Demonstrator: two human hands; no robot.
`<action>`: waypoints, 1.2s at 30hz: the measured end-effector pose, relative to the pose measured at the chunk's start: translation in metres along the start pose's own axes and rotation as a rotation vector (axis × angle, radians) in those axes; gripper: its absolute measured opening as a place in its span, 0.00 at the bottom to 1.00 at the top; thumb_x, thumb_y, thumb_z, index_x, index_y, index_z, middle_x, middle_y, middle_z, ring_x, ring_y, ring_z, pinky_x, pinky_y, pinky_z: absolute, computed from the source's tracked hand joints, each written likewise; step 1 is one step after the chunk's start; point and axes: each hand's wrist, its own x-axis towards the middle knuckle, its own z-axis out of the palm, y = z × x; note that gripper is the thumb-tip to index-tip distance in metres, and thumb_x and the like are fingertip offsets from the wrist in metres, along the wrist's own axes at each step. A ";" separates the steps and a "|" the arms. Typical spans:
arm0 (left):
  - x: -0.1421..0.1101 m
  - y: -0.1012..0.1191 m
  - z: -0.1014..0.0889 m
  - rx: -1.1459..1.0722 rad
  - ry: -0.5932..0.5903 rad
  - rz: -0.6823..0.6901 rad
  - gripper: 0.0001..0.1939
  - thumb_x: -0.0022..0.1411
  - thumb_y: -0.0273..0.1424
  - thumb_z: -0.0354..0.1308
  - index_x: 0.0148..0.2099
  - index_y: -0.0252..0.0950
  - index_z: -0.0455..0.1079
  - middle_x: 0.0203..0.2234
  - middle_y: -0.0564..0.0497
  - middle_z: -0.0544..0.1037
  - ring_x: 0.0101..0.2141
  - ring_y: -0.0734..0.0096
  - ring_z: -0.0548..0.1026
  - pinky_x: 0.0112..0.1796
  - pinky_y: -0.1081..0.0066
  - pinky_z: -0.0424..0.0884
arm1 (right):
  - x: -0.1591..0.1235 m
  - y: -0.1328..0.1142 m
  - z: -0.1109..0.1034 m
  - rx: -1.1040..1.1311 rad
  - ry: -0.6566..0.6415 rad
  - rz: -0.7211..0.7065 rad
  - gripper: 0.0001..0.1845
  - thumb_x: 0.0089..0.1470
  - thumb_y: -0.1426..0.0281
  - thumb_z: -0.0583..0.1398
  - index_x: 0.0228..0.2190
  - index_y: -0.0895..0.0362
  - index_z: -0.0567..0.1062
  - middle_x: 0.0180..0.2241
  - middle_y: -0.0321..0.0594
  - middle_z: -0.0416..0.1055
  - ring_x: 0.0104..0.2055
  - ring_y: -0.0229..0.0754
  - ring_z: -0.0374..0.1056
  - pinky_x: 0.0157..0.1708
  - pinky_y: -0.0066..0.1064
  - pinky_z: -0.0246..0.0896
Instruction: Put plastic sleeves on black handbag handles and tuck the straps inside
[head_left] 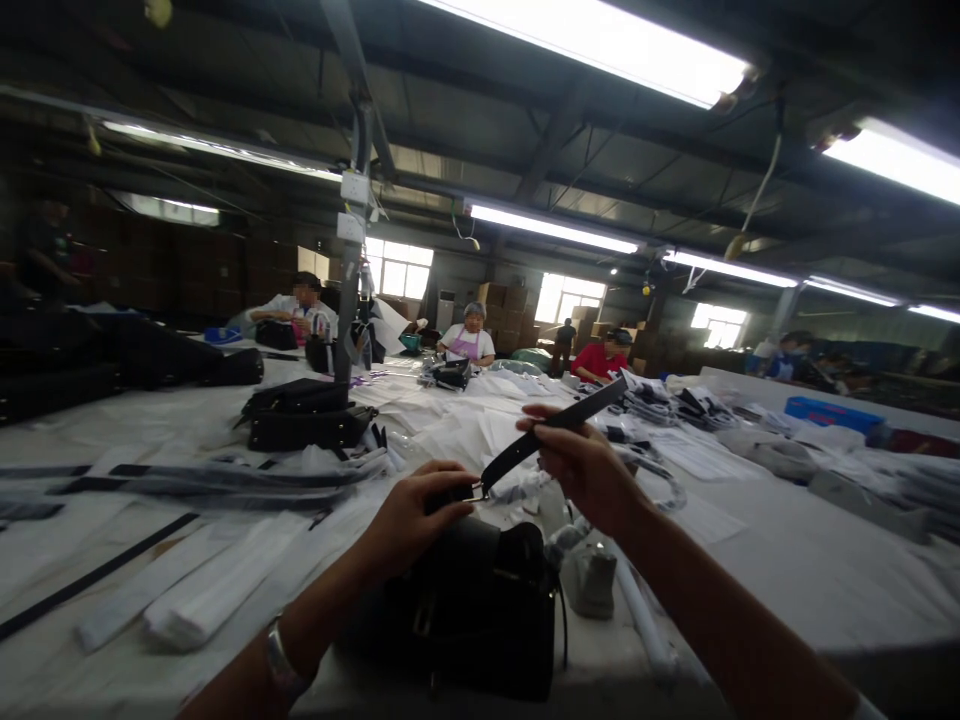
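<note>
A black handbag point(480, 610) stands on the table right in front of me, its front dark with a little metal hardware. Above its top edge, my right hand point(574, 450) pinches a black strap point(517, 455), whose free end points up and to the right. The strap's lower end meets a small metal buckle point(478, 491). My left hand point(420, 510) is closed at that buckle, thumb and fingers around a dark strap piece that is mostly hidden. A bracelet point(281, 655) circles my left wrist.
Black bags point(304, 415) lie to the left beside a post point(351, 270). Wrapped straps point(217, 485) and white packets point(217, 575) cover the left side. A grey block point(592, 580) sits right of the handbag. Several people work across the table; a blue box point(832, 413) stands far right.
</note>
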 end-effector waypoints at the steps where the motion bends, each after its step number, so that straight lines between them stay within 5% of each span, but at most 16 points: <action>1: 0.000 -0.002 -0.001 -0.033 0.026 -0.003 0.15 0.57 0.34 0.64 0.48 0.41 0.78 0.48 0.46 0.77 0.51 0.57 0.74 0.55 0.62 0.66 | 0.006 -0.008 -0.003 0.073 -0.014 -0.011 0.16 0.48 0.66 0.67 0.41 0.53 0.79 0.41 0.39 0.78 0.22 0.30 0.61 0.22 0.24 0.61; 6: 0.000 -0.010 -0.002 -0.292 0.098 -0.140 0.21 0.53 0.34 0.68 0.50 0.36 0.73 0.43 0.45 0.80 0.44 0.58 0.79 0.48 0.61 0.74 | 0.028 -0.034 -0.015 0.070 -0.054 -0.130 0.18 0.41 0.57 0.72 0.36 0.49 0.79 0.42 0.36 0.75 0.35 0.38 0.71 0.34 0.28 0.69; 10: 0.000 -0.015 0.000 -0.335 0.175 -0.133 0.20 0.50 0.33 0.70 0.45 0.35 0.73 0.42 0.45 0.81 0.45 0.58 0.79 0.50 0.59 0.73 | 0.025 -0.045 -0.014 -0.101 -0.164 -0.152 0.19 0.45 0.52 0.69 0.30 0.54 0.80 0.28 0.36 0.71 0.22 0.33 0.60 0.21 0.25 0.57; 14: -0.003 -0.017 0.000 -0.314 0.226 -0.114 0.20 0.50 0.34 0.71 0.45 0.36 0.73 0.43 0.46 0.81 0.46 0.60 0.78 0.52 0.61 0.71 | 0.017 -0.054 -0.006 -0.591 -0.344 0.027 0.21 0.51 0.51 0.64 0.32 0.56 0.82 0.21 0.34 0.68 0.18 0.31 0.52 0.18 0.25 0.44; 20: -0.006 -0.013 -0.001 -0.302 0.238 -0.105 0.21 0.49 0.34 0.71 0.46 0.35 0.73 0.40 0.47 0.81 0.43 0.60 0.79 0.49 0.63 0.72 | 0.012 -0.051 0.005 -1.143 -0.456 0.130 0.25 0.54 0.51 0.59 0.19 0.57 0.79 0.15 0.35 0.67 0.18 0.34 0.55 0.19 0.28 0.45; 25: -0.006 -0.014 -0.002 -0.342 0.264 -0.133 0.22 0.47 0.34 0.72 0.45 0.36 0.74 0.41 0.48 0.81 0.44 0.59 0.79 0.50 0.62 0.72 | 0.016 -0.055 0.005 -1.211 -0.447 0.180 0.21 0.52 0.55 0.60 0.19 0.57 0.79 0.17 0.37 0.72 0.20 0.37 0.62 0.22 0.28 0.51; 36: -0.009 -0.005 0.000 -0.236 0.196 -0.095 0.15 0.49 0.31 0.71 0.41 0.36 0.78 0.37 0.49 0.82 0.41 0.60 0.79 0.47 0.65 0.73 | 0.023 -0.069 0.017 -1.330 -0.552 0.109 0.20 0.52 0.58 0.58 0.18 0.58 0.76 0.14 0.31 0.63 0.18 0.33 0.54 0.19 0.27 0.45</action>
